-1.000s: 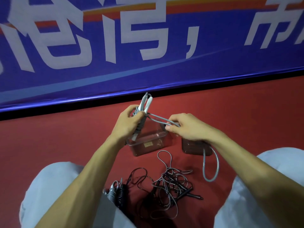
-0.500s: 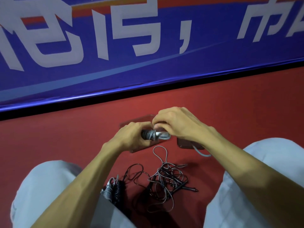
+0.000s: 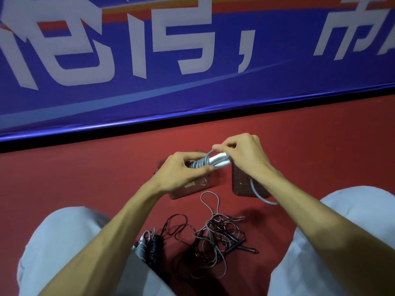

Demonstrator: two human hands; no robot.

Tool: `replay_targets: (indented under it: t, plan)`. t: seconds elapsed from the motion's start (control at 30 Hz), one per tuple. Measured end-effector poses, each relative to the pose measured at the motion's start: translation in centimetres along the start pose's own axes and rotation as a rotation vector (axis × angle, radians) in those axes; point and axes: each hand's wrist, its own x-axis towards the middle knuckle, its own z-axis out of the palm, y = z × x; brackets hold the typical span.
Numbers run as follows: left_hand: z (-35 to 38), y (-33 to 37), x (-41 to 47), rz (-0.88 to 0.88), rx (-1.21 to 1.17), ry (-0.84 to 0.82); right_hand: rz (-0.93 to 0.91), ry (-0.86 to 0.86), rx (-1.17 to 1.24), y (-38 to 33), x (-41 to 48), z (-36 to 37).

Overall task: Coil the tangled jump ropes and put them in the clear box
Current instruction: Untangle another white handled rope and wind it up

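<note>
A grey jump rope (image 3: 210, 162) with white handles is held above the clear box (image 3: 190, 190), its cord wound in turns round the handles. My left hand (image 3: 181, 173) grips the wound end of the bundle. My right hand (image 3: 241, 154) pinches the grey cord at the top of the bundle, and a loose loop of that cord (image 3: 259, 195) hangs down under my right wrist. On the red floor between my knees lies a tangle of dark and grey ropes (image 3: 218, 238). The box is mostly hidden behind my left hand.
The box's lid (image 3: 243, 184) lies flat to the right of the box. A coiled rope bundle (image 3: 147, 246) rests by my left knee. A blue banner wall (image 3: 192, 71) runs across the back, close behind the box. My knees (image 3: 57, 242) flank the tangle.
The bundle was turned from upright to lying sideways and lowered over the box. My right hand, which held the cord out to the right, moved in and wound more cord on.
</note>
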Motion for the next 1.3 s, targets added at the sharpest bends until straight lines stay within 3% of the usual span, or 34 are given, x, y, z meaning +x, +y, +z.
replay_targets:
  t: [0.13,0.27,0.4,0.53,0.63,0.8,0.9,0.97,1.07,1.2,1.3]
  plan:
    - [0.0,0.8,0.1,-0.035,-0.295,0.108,-0.044,-0.034,-0.092,0.0,0.3,0.0]
    - [0.1,1.4,0.0,-0.087,-0.492,0.140,-0.071,-0.183,-0.105,-0.6,0.2,0.2]
    - [-0.2,1.1,0.1,-0.147,-0.553,0.175,-0.032,-0.370,-0.090,-1.2,0.0,-0.4]
    - [-0.3,0.7,0.4,-0.164,-0.585,0.234,0.084,-0.586,0.081,-1.8,-0.6,-0.6]
    - [-0.4,0.1,0.6,-0.164,-0.570,0.299,0.111,-0.654,0.058,-1.8,-0.6,-0.8]
    - [-1.5,-1.4,1.1,-0.134,-0.373,0.427,0.008,-0.632,-0.341,-1.6,-0.6,-1.5]
    - [-1.7,-2.5,1.3,-0.131,0.129,0.429,-0.161,-0.511,-0.413,-2.8,-1.2,-1.7]
    - [-1.5,-2.6,1.3,-0.128,0.332,0.362,-0.285,-0.484,-0.462,-3.5,-1.8,-1.7]
    - [-1.2,-2.1,1.2,-0.094,0.457,0.186,-0.398,-0.511,-0.501,-3.7,-2.2,-1.4]
    - [-1.3,-2.0,0.7,0.081,0.576,-0.093,-0.454,-0.523,-0.385,-3.0,-2.0,-1.0]
    - [-1.0,-1.6,0.6,0.139,0.599,-0.149,-0.449,-0.407,-0.372,-2.5,-1.6,-0.5]
